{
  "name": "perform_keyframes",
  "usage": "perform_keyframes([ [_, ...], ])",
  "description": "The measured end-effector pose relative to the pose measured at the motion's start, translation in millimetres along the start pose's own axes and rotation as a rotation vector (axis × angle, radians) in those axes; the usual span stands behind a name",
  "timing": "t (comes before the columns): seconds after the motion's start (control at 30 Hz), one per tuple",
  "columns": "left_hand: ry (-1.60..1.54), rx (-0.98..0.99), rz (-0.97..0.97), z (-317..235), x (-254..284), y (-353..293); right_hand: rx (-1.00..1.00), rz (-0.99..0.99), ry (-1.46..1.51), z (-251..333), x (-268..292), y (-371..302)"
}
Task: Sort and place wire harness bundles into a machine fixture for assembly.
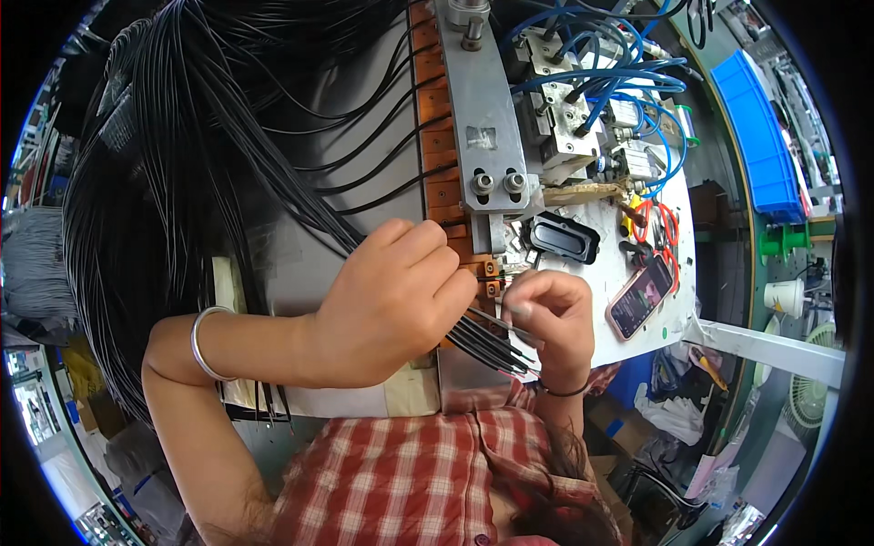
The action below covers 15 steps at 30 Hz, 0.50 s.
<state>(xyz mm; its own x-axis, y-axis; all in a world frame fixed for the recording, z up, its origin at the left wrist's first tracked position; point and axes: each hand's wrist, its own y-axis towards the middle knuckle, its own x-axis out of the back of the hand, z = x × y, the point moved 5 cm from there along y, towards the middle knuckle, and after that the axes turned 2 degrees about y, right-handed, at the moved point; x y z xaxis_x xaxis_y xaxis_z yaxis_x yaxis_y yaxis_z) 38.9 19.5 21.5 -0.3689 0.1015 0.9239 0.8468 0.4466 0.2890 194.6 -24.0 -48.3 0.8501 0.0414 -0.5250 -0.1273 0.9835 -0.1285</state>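
My left hand (396,291) is closed around a bundle of thin black cables (487,344), whose trimmed ends poke out below its fingers toward the right. Just across from it, my right hand (553,318) is curled in a pinch, and one black cable runs up to its fingers; the exact grip is partly hidden. Between and above both hands lies the end of an orange clamping block (492,269) with small screws. Further up this orange strip, several black cables lead into its slots, under a grey metal bar (487,136) with bolts.
A large mass of black cables (173,118) hangs at the left. On the right stand metal machine blocks (564,118) with blue air hoses (628,82), a black tray (564,238), a phone (640,296), orange-handled pliers (669,232) and a blue bin (756,136).
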Motion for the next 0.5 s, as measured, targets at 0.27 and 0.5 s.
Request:
perform_keyframes([
  [0.27,-0.037,-0.015,0.013,0.1,-5.2,-1.1,0.120,-0.224,-0.242,1.3,6.2,-0.1],
  [0.5,-0.029,-0.090,-0.040,-3.7,-11.3,-0.8,0.018,-0.244,-0.307,-7.2,15.5,4.8],
])
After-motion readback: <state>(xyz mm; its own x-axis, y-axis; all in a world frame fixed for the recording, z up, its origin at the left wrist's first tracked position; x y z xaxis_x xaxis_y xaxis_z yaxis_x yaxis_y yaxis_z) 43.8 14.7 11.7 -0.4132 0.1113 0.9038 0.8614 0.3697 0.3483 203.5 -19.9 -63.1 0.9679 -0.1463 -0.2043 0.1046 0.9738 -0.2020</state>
